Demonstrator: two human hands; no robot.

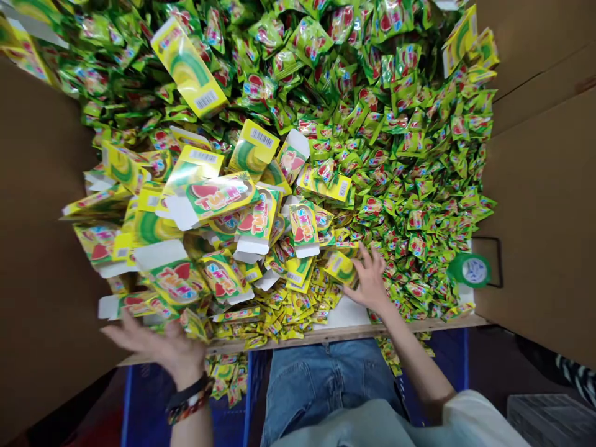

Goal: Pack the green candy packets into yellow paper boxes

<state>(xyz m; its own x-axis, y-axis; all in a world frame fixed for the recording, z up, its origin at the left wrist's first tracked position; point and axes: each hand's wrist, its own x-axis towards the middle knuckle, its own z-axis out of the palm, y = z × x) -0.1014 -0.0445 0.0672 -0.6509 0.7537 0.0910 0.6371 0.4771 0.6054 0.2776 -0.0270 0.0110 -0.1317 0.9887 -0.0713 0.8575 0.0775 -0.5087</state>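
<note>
Both hands open, nothing gripped: left hand [174, 351] spread in air just below flat printed cartons [179, 282], lower left; right hand [370, 279] splayed on green sachets [419, 217], just beside yellow carton [339, 267], lower centre.

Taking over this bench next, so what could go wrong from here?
Sachets could spill further: the pile reaches the wooden table edge, and some already lie on the blue crate below it. The right hand, against a yellow carton, could shift the loose flattened cartons. Bracelets on the left wrist might catch carton flaps as the left hand moves close to them.
</note>
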